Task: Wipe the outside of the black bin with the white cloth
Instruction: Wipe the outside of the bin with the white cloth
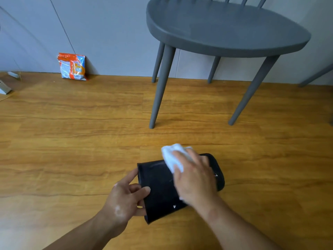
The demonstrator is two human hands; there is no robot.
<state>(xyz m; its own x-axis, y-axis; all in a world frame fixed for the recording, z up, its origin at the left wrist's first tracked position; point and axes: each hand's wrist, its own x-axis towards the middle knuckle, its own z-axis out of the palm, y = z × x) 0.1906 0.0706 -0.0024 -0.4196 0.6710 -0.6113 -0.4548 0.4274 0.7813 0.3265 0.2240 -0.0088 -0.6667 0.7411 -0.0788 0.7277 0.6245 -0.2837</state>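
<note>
Head view, notes from my remote station. Black bin (158, 184) lies on its side on the wooden floor (90, 141), directly between the two hands and touching both.

Left hand (124, 197) grasps the bin's left end. The thumb sits on the upper edge, and the fingers curl round the rim and onto the side wall. The grip looks firm.

Right hand (194, 179) lies flat on top of the bin's upturned side, fingers spread and fairly straight, pressing the white cloth (171, 156) against the black surface. It is not clenched. The cloth is bunched under the palm and fingers, and most of what I can see sticks out past the fingertips on the far side. A small scrap shows beneath the heel of the hand. The hand is slightly blurred.

Bin's right end, rounded, pokes out beyond the right hand.

Writing: two small white marks on the bin, one just right of the right hand, one near its wrist. I cannot read either.

Far beyond the left hand, an orange and blue packet (73, 66) leans against the grey wall (111, 33). It carries print, but too small for me to read, so no brand made out.

Beyond the right hand, well apart from it, a grey chair (225, 27) stands on the floor.
</note>
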